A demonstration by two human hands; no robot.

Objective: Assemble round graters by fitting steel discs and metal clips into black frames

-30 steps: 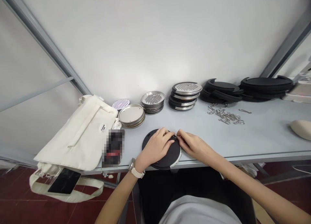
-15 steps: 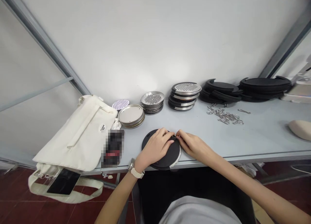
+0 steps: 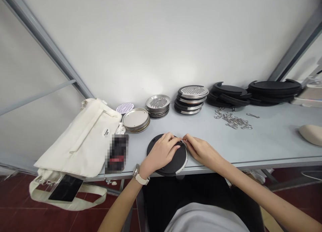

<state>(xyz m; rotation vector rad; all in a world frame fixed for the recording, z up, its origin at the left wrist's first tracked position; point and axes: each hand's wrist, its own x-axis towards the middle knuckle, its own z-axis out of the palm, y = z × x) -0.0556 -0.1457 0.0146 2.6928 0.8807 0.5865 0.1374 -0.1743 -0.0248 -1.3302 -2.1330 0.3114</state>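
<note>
Left hand (image 3: 161, 152) presses flat on one black disc (image 3: 180, 158); right hand (image 3: 201, 151) pinches one metal link (image 3: 181, 142) at its rim.

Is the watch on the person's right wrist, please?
No, the watch is on the wrist of the left hand, while the wrist of the right hand is bare.

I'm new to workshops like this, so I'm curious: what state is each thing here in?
Left hand, resting on black disc
Right hand, pinching small metal clip
Black disc, lying flat
Grater plates, stacked
Metal lids, stacked
Loose metal clips, heaped
Canvas bag, lying flat
Phone, screen dark
</note>
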